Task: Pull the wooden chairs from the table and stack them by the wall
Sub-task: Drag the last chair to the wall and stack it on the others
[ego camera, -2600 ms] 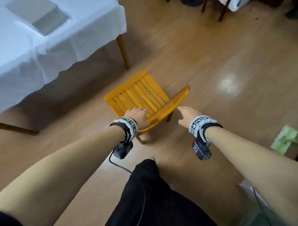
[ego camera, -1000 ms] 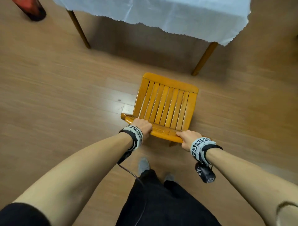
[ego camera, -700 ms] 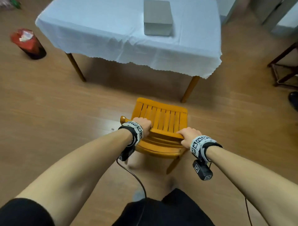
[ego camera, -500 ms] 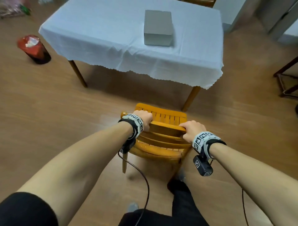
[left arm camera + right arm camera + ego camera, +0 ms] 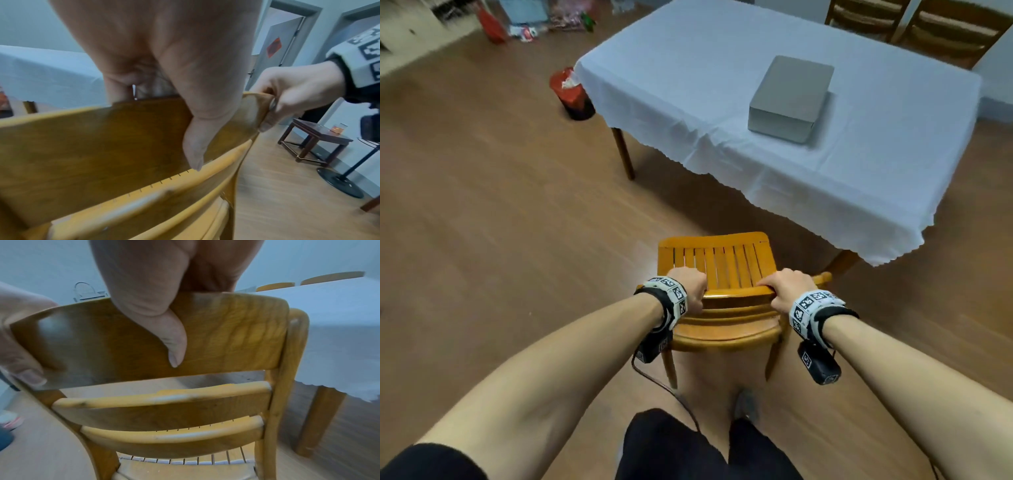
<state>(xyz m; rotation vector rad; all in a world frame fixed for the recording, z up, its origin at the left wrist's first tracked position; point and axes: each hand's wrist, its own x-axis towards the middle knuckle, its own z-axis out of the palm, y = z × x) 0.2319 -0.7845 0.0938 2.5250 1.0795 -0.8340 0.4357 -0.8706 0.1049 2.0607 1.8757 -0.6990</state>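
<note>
A yellow wooden chair with a slatted seat stands on the floor just in front of me, facing the white-clothed table. My left hand grips the left end of its top back rail, and my right hand grips the right end. In the left wrist view my left hand has its thumb pressed on the rail's back, fingers over the top. My right hand holds the rail the same way. Two more wooden chairs stand at the table's far side.
A grey box lies on the tablecloth. A red bin stands by the table's far left corner. A dark side table and a black stand base are off to the right. The nearest table leg is right of the chair.
My right hand has taken hold of the back rail beside my left. The chair has turned to face the table and now stands farther out from it.
</note>
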